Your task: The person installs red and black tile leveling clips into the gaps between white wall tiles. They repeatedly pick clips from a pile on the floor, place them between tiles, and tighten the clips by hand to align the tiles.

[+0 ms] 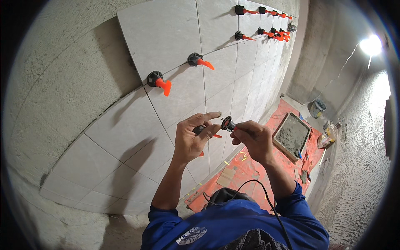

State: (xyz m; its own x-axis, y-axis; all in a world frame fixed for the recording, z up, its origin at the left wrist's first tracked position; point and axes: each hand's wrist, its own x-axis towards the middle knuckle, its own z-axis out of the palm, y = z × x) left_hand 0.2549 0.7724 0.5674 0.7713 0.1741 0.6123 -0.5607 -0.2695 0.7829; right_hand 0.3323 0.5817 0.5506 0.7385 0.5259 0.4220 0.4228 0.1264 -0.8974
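Note:
My right hand (253, 139) pinches a tile leveler (227, 123) by its orange handle, the round black base turned toward my left hand. My left hand (195, 137) has its index finger stretched out and its thumb close to that base. Its other fingers are curled around another tile leveler (199, 129), of which black and orange parts show; the rest is hidden. Grey tiles (166, 37) cover the wall in front. Two tile levelers with orange handles, one at a tile corner (155, 79) and one farther along the joint (194, 59), stick out above my hands.
Several more tile levelers (239, 36) line the far upper joints. Bare rough plaster (62, 75) borders the tiles at left. Below right, a mortar tray (275, 135) lies on red sheeting (239, 166), with a bucket (318, 107) beyond. A lamp (370, 45) shines at upper right. A black cable (266, 189) loops near my chest.

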